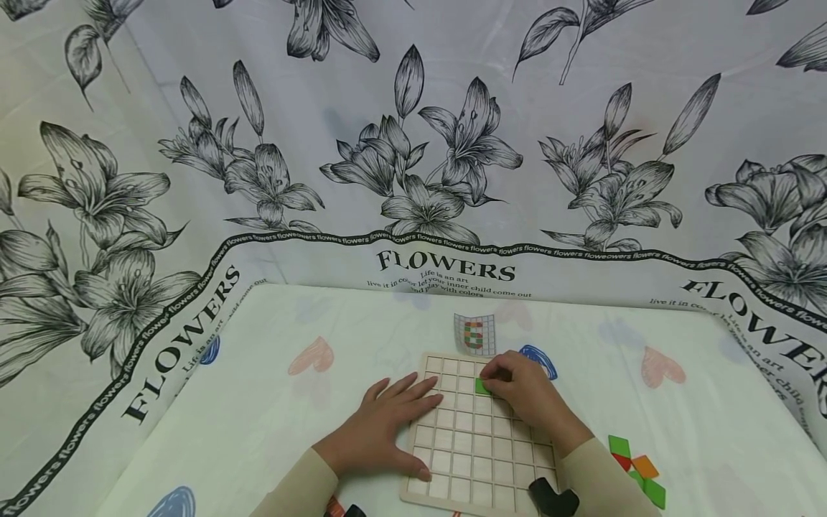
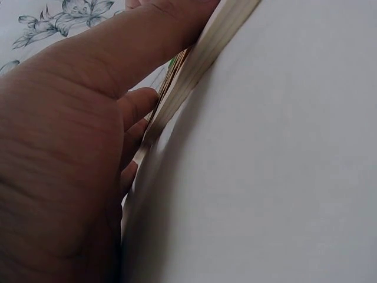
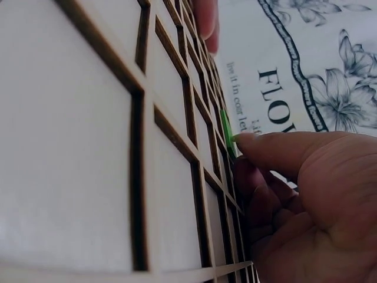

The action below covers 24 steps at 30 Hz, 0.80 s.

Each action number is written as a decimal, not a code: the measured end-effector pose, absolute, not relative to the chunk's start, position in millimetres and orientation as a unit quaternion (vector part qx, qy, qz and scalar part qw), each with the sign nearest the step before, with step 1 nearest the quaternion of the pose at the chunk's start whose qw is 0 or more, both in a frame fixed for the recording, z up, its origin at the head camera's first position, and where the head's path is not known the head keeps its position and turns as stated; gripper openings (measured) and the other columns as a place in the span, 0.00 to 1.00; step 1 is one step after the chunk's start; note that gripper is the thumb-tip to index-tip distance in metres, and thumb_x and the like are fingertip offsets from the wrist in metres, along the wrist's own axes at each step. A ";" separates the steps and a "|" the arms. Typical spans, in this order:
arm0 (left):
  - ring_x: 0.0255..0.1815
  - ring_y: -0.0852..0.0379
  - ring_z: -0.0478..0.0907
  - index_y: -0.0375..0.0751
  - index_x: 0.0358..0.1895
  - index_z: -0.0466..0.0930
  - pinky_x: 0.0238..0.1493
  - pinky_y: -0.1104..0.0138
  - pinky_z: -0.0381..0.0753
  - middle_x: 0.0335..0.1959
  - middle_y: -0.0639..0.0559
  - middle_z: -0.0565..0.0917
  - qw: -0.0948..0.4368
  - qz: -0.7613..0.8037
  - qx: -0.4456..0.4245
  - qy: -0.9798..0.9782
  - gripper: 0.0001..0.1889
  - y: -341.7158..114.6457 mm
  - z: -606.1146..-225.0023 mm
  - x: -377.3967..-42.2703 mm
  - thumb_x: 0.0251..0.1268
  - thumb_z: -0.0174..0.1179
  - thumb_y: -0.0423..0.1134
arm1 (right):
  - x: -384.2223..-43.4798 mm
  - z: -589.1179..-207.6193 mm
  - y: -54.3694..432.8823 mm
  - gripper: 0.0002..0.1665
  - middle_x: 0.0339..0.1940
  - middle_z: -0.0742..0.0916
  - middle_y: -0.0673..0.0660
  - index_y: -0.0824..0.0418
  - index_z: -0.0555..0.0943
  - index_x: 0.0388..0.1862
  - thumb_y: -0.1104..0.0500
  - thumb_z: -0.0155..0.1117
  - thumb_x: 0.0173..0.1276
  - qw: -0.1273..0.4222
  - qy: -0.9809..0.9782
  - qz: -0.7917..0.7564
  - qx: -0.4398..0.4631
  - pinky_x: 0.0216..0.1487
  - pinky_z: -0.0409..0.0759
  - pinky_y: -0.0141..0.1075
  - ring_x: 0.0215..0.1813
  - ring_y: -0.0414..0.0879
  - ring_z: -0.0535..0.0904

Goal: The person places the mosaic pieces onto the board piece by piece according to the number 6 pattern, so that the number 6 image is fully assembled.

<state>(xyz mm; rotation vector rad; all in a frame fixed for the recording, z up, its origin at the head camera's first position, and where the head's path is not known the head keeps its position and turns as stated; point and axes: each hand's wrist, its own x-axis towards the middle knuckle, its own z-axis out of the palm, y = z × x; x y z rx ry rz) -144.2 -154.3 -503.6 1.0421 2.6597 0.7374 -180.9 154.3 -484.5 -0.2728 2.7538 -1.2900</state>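
A wooden grid board (image 1: pixel 464 446) with square cells lies on the table before me. My left hand (image 1: pixel 382 428) rests on its left side with fingers spread, the thumb near the lower left corner. Near the far edge of the board, my right hand (image 1: pixel 531 391) has curled fingers at a green square tile (image 1: pixel 481 386). In the right wrist view the thumb tip meets the edge of the green tile (image 3: pixel 227 131), which sits at a grid cell; the fingertips behind are partly hidden. The left wrist view shows the board's edge (image 2: pixel 194 71) beside the left hand.
A small card (image 1: pixel 474 334) with a coloured pattern on a grid lies just beyond the board. Several loose tiles, green, red and an orange tile (image 1: pixel 645 466), lie right of the right forearm. The white tablecloth (image 1: pixel 258 402) has printed hearts; a flowered cloth hangs behind.
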 end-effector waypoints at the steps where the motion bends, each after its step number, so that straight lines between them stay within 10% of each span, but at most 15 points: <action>1: 0.89 0.53 0.43 0.61 0.88 0.62 0.81 0.35 0.41 0.89 0.66 0.52 0.096 0.249 0.351 0.898 0.59 -154.4 -503.5 -144.1 0.53 0.69 0.81 | -180.9 -484.6 154.3 0.06 0.43 0.86 0.45 0.51 0.90 0.42 0.62 0.76 0.75 0.045 0.901 -0.423 -0.088 0.51 0.82 0.46 0.46 0.43 0.80; 10: 0.89 0.53 0.42 0.62 0.88 0.62 0.81 0.35 0.40 0.89 0.67 0.52 0.106 0.253 0.346 0.897 0.59 -153.7 -501.5 -143.7 0.53 0.70 0.81 | -183.7 -479.0 156.8 0.23 0.42 0.88 0.51 0.56 0.88 0.54 0.40 0.58 0.87 0.068 0.867 -0.489 -0.067 0.49 0.81 0.46 0.45 0.47 0.83; 24: 0.89 0.53 0.43 0.63 0.88 0.62 0.81 0.35 0.40 0.89 0.67 0.52 0.104 0.255 0.349 0.896 0.59 -154.7 -504.3 -144.8 0.53 0.70 0.81 | -177.5 -449.0 164.9 0.38 0.52 0.88 0.58 0.69 0.81 0.68 0.40 0.35 0.94 0.087 0.798 -0.587 -0.101 0.59 0.84 0.52 0.55 0.56 0.86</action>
